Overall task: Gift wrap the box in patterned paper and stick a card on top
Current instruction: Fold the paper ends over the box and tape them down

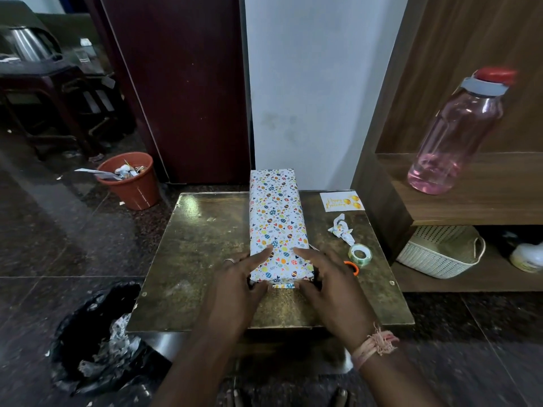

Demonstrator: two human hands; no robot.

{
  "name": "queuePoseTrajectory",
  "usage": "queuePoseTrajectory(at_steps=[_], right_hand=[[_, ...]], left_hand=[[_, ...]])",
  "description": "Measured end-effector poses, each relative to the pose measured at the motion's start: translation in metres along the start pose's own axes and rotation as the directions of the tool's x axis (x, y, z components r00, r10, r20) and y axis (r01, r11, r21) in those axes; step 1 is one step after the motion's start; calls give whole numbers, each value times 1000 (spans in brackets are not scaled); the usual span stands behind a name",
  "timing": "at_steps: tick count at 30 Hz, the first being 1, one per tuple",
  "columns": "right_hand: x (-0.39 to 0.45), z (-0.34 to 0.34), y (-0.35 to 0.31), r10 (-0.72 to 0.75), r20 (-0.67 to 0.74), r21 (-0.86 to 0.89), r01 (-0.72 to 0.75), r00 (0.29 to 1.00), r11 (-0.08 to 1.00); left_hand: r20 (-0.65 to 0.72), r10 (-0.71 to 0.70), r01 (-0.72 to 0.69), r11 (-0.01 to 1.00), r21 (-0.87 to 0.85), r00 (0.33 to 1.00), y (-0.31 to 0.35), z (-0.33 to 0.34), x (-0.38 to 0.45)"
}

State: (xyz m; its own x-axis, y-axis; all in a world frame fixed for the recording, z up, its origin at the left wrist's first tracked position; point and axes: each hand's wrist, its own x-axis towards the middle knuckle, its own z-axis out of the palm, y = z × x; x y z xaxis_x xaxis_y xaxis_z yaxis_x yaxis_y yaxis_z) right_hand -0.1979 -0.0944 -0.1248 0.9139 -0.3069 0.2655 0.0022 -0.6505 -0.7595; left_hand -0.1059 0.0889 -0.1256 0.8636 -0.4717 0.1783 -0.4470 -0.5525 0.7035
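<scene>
One low table [205, 248], dull brass-coloured top, standing on dark stone tiles

One box [276, 218], long and narrow, covered in white patterned paper with small coloured eggs and hearts; it lies at the table's centre, its long axis running from 6 to 12 o'clock, far end overhanging the table's back edge

Two hands, both at the box's near end, 6 o'clock. One left hand [241, 277]: forefinger laid straight along the top face, thumb and remaining fingers curled round the near left corner, pinching the paper there; one ring shows on a finger. One right hand [323, 277]: forefinger likewise flat on top, other fingers curled at the near right corner, holding the end fold; one pink thread band at the wrist

One card [341, 201], white with gold balloons and lettering, flat on the table at 2 o'clock from the box, apart from it

One crumpled paper offcut [340, 229] at 3 o'clock, just below the card

One roll of clear tape [360, 254] at 4 o'clock, near the right hand

One orange loop [352, 267], partly hidden by the right hand; what it belongs to cannot be told

One pink bottle [458, 133], red cap, on the shelf at 2 o'clock

One white basket [440, 254] beneath that shelf

One orange bin [129, 180] on the floor at 10 o'clock, scraps inside

One black bag [97, 336] on the floor at 8 o'clock
</scene>
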Motion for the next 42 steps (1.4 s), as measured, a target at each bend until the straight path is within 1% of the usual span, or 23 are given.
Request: queuePoseTrajectory(at_steps=[4, 12, 14, 17, 20, 22, 23, 25, 27, 29, 30, 32, 35, 39, 42], right_hand=[[0, 2, 0, 3, -11, -34, -3, 1000, 999], [0, -1, -6, 17, 13, -57, -16, 1000, 998], [1, -4, -6, 30, 47, -55, -27, 998, 998], [2, -11, -4, 58, 128, -6, -58, 990, 998], [1, -23, -3, 78, 196, 47, -89, 977, 995], [3, -34, -2, 132, 207, 106, -157, 969, 982], [5, -38, 2, 158, 167, 110, -177, 973, 978], [8, -44, 9, 207, 8, 40, -208, 978, 977], [10, -47, 15, 247, -169, -77, -263, 954, 962], [9, -50, 19, 256, -292, -202, -321, 922, 925], [8, -52, 22, 263, -310, -249, -345, 914, 905], [6, -53, 26, 290, -298, -314, -380, 909, 870], [6, -50, 27, 336, -270, -354, -417, 902, 837], [5, -50, 25, 364, -268, -332, -441, 892, 834], [7, -50, 25, 370, -315, -258, -454, 874, 853]], left_hand=[[-9, 15, -15, 998, 60, 1000, 1, 0, 0], [17, 40, -41, 995, 96, 999, 0, 0, 2], [23, 51, -52, 996, 72, 998, 0, 0, 1], [7, 30, -31, 999, 20, 1000, -1, -1, 1], [-10, 22, -21, 993, 113, 1000, 4, -3, 3], [-1, 10, -10, 994, 112, 1000, 9, -7, 2], [4, -4, 4, 996, 93, 1000, 12, -9, 2], [19, -29, 28, 999, 42, 999, 16, -11, 0], [23, -43, 44, 999, -25, 999, 18, -12, -1], [6, -48, 49, 995, -88, 999, 17, -10, -1], [-3, -66, 65, 992, -107, 998, 17, -9, -1], [-36, -97, 92, 988, -125, 995, 16, -9, -1], [-88, -93, 78, 984, -161, 992, 20, -11, -1], [-116, -98, 79, 983, -164, 988, 24, -15, 0], [-111, -116, 84, 962, -259, 987, 27, -16, -1]])
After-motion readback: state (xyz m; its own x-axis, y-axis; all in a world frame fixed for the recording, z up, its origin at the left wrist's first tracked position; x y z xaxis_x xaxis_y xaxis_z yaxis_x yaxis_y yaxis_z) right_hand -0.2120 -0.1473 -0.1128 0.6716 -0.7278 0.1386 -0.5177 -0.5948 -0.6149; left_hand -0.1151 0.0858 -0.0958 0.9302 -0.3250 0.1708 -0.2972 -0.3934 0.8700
